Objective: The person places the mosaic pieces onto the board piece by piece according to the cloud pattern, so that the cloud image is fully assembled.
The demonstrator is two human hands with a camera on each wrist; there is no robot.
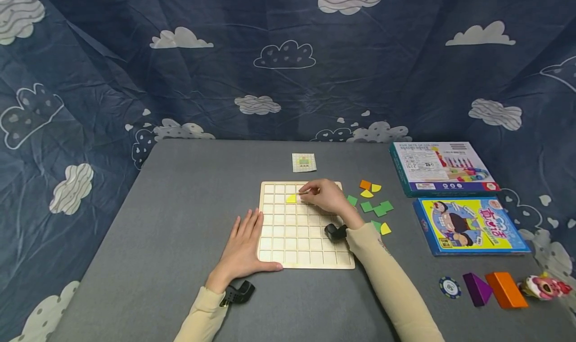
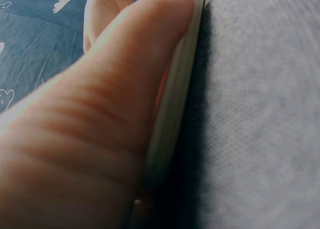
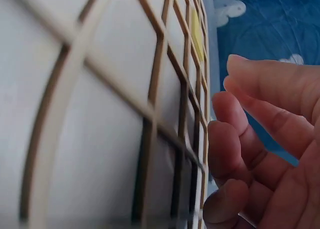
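My left hand (image 1: 243, 244), fingers straight, rests against the near left corner of the board (image 1: 297, 244). My right hand (image 1: 328, 196) curls over its far part, fingertips nearly together, nothing visible between; the yellow piece (image 1: 291, 198) lies just left.

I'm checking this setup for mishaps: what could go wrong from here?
The right hand is close to the yellow piece on the grid board and might nudge it. Its sleeve is beside a loose green piece and could brush it aside. The left hand touches the board's edge; if it shifts, the board may slide.
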